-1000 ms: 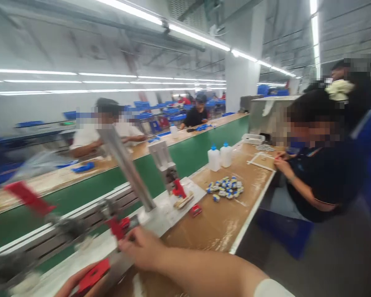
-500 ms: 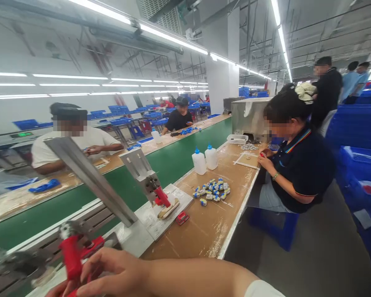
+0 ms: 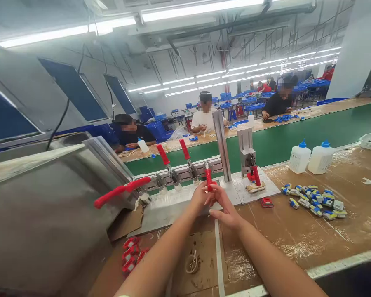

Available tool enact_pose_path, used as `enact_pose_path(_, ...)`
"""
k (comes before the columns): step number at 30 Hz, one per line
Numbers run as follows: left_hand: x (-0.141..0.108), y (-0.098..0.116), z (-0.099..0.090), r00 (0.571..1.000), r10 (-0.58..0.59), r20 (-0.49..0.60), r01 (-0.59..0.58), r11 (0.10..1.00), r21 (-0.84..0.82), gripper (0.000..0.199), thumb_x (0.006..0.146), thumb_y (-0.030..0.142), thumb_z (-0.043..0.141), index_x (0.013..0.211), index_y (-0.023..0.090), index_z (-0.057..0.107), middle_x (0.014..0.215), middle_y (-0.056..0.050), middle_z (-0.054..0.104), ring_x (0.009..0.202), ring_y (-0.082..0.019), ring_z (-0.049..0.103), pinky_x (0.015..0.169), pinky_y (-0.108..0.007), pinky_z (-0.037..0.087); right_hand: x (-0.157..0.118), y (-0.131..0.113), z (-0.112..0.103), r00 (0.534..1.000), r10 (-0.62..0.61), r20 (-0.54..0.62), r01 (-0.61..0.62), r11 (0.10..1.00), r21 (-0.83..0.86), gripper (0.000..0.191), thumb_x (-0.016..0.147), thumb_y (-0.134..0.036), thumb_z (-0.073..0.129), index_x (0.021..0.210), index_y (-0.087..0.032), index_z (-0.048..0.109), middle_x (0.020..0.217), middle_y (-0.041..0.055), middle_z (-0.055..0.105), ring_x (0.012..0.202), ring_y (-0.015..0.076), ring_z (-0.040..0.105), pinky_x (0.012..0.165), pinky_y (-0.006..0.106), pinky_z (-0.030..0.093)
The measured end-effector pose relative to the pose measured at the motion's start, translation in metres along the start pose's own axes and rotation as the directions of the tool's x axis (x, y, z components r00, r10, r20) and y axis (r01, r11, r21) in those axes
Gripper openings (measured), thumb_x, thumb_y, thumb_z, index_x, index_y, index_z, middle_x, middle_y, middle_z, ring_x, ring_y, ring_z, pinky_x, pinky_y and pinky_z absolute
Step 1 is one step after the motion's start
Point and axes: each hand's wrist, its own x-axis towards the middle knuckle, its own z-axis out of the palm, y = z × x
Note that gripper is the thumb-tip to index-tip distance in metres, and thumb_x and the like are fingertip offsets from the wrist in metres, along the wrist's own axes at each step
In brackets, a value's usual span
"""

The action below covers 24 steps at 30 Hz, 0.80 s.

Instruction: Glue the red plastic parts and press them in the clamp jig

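My left hand point(image 3: 199, 198) is raised at the row of toggle clamps, its fingers closed on a small red plastic part point(image 3: 213, 184) that is mostly hidden. Just beside it, my right hand point(image 3: 227, 209) has its thumb apart and its fingers reaching to the same part. Directly above both hands hangs the red handle point(image 3: 208, 177) of a toggle clamp. More clamps with red handles point(image 3: 163, 154) stand to the left on the metal fixture. A separate clamp point(image 3: 256, 175) on a white plate is to the right, with a red part point(image 3: 266, 202) lying in front.
Several blue-and-white pieces point(image 3: 317, 201) lie right, before two white bottles point(image 3: 299, 157). Red parts point(image 3: 130, 252) are heaped near my left forearm. A beige ring point(image 3: 192, 264) lies on cardboard. A metal box point(image 3: 49, 206) stands left. Co-workers sit beyond the green belt point(image 3: 275, 142).
My view has swung left, bringing the clamp row to the middle and both forearms into sight. The seated co-worker on the right has left the view. My hands stay close together near the clamps.
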Motion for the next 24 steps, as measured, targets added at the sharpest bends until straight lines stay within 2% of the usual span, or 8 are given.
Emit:
enact_pose_path(4,0.007,-0.023,0.009,0.99,-0.001,-0.142,0.012,0.997,0.08,0.031,0.082,0.026,0.073,0.111,0.019,0.067,0.097,-0.004,0.072,0.091,-0.023,0.067,0.086,-0.039,0.056,0.001,0.006,-0.004,0.999,-0.017,0.039,0.018,1.0,-0.003,0.072,0.095,-0.044,0.064,0.159,-0.04,0.03,0.151,0.0075,0.049,0.106,0.0281,0.06,0.09,0.045,0.047)
enact_pose_path(8,0.01,-0.036,0.013,0.972,0.024,-0.232,-0.004,0.996,0.086,0.027,0.078,0.022,0.07,0.105,0.019,0.066,0.098,-0.003,0.073,0.093,-0.023,0.067,0.088,-0.036,0.052,0.002,0.009,-0.007,0.998,-0.016,0.065,0.017,1.0,-0.01,0.072,0.096,-0.044,0.063,0.159,-0.04,0.029,0.155,0.0078,0.047,0.11,0.027,0.06,0.091,0.044,0.047)
enact_pose_path(16,0.016,-0.045,0.024,0.961,0.026,-0.274,-0.027,1.0,-0.001,0.031,0.08,0.022,0.072,0.111,0.019,0.067,0.106,-0.005,0.075,0.1,-0.022,0.069,0.092,-0.035,0.052,0.003,0.001,-0.009,0.995,0.028,0.1,-0.024,0.999,-0.042,0.073,0.097,-0.042,0.06,0.161,-0.042,0.024,0.162,0.009,0.04,0.118,0.03,0.061,0.091,0.047,0.048)
enact_pose_path(19,0.022,-0.048,0.026,0.965,0.004,-0.262,-0.01,1.0,-0.02,0.034,0.08,0.023,0.074,0.113,0.019,0.067,0.109,-0.006,0.075,0.1,-0.023,0.069,0.092,-0.035,0.053,0.005,-0.002,-0.011,0.992,0.059,0.107,-0.056,0.998,-0.032,0.073,0.095,-0.044,0.058,0.16,-0.041,0.025,0.163,0.0095,0.038,0.12,0.0327,0.061,0.089,0.049,0.05)
enact_pose_path(24,0.036,-0.05,0.024,0.979,0.018,-0.205,-0.025,0.999,-0.031,0.038,0.08,0.023,0.074,0.116,0.017,0.067,0.108,-0.008,0.075,0.101,-0.024,0.069,0.096,-0.037,0.052,0.008,-0.002,-0.012,0.992,0.062,0.106,-0.058,0.997,-0.041,0.074,0.092,-0.049,0.057,0.159,-0.038,0.027,0.162,0.0122,0.039,0.113,0.0343,0.065,0.084,0.051,0.052)
